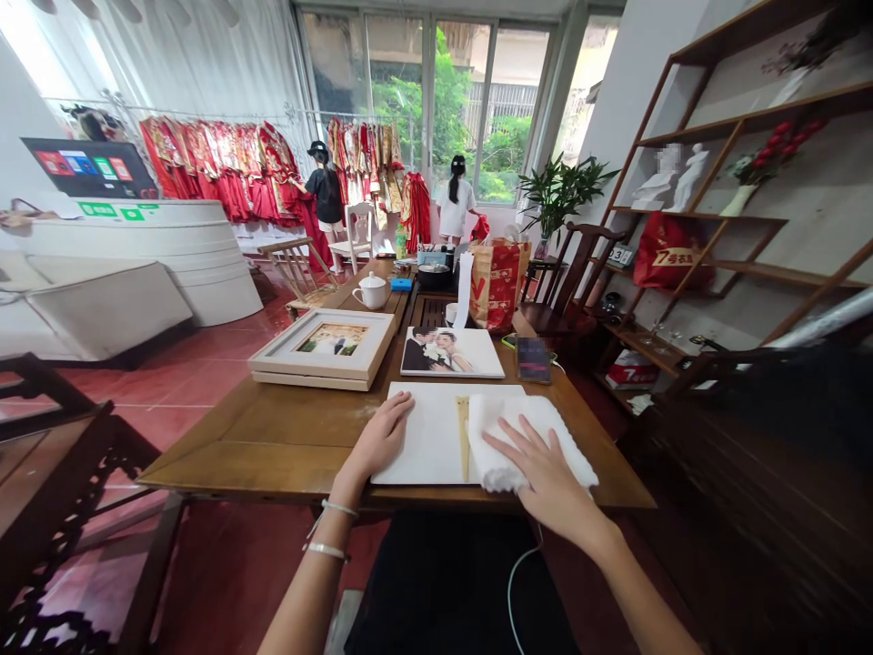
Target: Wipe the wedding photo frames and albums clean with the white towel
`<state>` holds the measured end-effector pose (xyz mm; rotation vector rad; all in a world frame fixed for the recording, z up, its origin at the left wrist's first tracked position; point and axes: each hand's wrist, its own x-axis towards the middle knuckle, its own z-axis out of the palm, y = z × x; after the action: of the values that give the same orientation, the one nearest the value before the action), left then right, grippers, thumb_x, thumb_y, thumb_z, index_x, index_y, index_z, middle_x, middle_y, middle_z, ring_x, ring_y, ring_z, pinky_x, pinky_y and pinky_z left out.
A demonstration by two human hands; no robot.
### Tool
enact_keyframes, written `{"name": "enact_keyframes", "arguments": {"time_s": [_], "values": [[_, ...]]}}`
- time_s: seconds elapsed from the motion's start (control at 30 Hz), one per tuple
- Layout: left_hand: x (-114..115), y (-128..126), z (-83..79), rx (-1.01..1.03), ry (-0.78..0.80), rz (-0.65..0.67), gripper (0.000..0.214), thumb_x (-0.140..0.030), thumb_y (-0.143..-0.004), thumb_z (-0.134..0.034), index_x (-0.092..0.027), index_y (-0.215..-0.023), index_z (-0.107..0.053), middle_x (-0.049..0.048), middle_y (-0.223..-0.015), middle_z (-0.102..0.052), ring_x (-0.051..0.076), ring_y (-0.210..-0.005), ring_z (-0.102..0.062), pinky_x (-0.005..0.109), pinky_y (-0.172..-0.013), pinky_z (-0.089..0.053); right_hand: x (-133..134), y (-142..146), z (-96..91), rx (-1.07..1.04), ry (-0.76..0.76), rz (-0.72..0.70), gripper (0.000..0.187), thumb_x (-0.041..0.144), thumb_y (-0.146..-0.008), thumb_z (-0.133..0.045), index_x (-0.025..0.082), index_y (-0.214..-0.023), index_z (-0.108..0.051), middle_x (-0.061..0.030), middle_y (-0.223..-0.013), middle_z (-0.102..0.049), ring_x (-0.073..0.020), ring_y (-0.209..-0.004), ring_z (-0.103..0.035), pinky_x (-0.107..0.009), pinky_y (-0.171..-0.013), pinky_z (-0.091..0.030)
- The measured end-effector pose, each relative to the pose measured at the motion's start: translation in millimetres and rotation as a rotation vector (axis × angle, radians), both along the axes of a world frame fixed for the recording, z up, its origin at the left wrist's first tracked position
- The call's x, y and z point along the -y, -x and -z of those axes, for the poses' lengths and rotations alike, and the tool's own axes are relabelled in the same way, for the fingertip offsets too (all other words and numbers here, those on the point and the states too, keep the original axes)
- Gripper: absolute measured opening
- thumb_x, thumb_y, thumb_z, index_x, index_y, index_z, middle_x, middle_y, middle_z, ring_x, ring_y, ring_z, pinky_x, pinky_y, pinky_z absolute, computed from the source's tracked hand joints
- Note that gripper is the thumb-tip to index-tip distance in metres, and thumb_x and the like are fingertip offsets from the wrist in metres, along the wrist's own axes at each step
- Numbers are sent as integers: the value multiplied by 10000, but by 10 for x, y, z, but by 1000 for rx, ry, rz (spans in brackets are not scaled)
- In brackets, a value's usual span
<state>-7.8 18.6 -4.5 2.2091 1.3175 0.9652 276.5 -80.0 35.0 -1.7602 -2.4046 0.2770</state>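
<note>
A white album (426,437) lies flat on the wooden table (273,437) right in front of me, with a gold spine strip down its middle. My left hand (382,438) rests on its left part, fingers stretched flat. My right hand (546,473) lies open on a folded white towel (525,437) that covers the album's right part, fingers spread. Neither hand grips anything.
Behind the album lie a wedding photo print (451,353) and framed pictures (326,347). Further back stand a white teapot (372,291), a red paper bag (496,282) and a dark chair (573,273). Two people (392,196) stand by racks of red garments. Shelves line the right wall.
</note>
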Motion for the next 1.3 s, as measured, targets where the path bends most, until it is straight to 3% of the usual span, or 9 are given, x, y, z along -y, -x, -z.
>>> {"name": "enact_keyframes", "arguments": {"time_s": [0.1,0.2,0.5,0.6,0.7,0.83,1.03,1.13,1.3], "values": [[-4,-1,-2,-16,-5,8,399,-206,-892,-378,-144,-1223,-592,124,-1400,-498,234,-1346,-399,451,-1130,-303,356,-67,6,-17,5,-35,998,-5,-532,-376,421,-1430,-289,88,-1554,-162,-248,-1431,13,-614,-1107,-13],[-6,0,-6,-32,-12,12,397,-211,-895,-378,-148,-1226,-590,120,-1400,-498,228,-1348,-398,436,-1130,-306,396,-127,-43,-58,50,-77,979,5,-537,-373,419,-1422,-313,91,-1545,-193,-236,-1432,-25,-596,-1116,-22],[1,4,-6,-55,-16,9,406,-213,-905,-357,-148,-1240,-578,116,-1406,-493,216,-1346,-401,428,-1130,-308,-793,-33,-187,-210,97,-19,751,61,-683,-403,248,-1410,-401,-59,-1511,-310,-294,-1421,-126,-638,-1083,-29],[0,4,-3,-51,-8,7,409,-215,-903,-359,-136,-1240,-578,123,-1406,-491,218,-1350,-395,427,-1134,-300,-991,113,-173,-218,69,-8,704,74,-730,-389,216,-1419,-387,-80,-1504,-324,-287,-1418,-144,-627,-1087,-16],[-4,6,1,-45,-11,7,406,-218,-906,-358,-136,-1236,-581,125,-1407,-490,221,-1350,-395,431,-1132,-302,-891,312,-127,-201,57,-28,759,48,-688,-422,286,-1409,-399,-52,-1519,-298,-304,-1421,-111,-644,-1074,15],[-10,5,9,-35,-25,15,398,-212,-905,-365,-147,-1231,-584,120,-1402,-497,219,-1344,-403,434,-1129,-307,-384,501,-71,-110,6,-132,886,14,-585,-456,348,-1403,-390,-30,-1559,-185,-317,-1425,-1,-646,-1066,51],[-11,6,18,-14,-19,12,397,-210,-897,-379,-144,-1229,-588,120,-1398,-501,226,-1342,-406,433,-1129,-309,264,285,-112,-134,35,-291,963,6,-507,-396,403,-1385,-391,66,-1554,-180,-243,-1433,-22,-593,-1109,13],[-11,11,18,-24,-16,12,403,-209,-899,-370,-142,-1232,-586,120,-1399,-500,223,-1344,-404,433,-1131,-304,166,100,-116,-173,61,-207,934,9,-527,-374,390,-1378,-406,69,-1536,-243,-213,-1431,-83,-566,-1124,-23],[-13,11,15,-23,-24,18,397,-203,-897,-374,-165,-1229,-588,106,-1401,-502,217,-1346,-402,441,-1128,-309,-408,122,-109,-96,53,72,803,38,-644,-400,324,-1395,-409,-26,-1536,-261,-292,-1426,-82,-637,-1082,-51]]}}
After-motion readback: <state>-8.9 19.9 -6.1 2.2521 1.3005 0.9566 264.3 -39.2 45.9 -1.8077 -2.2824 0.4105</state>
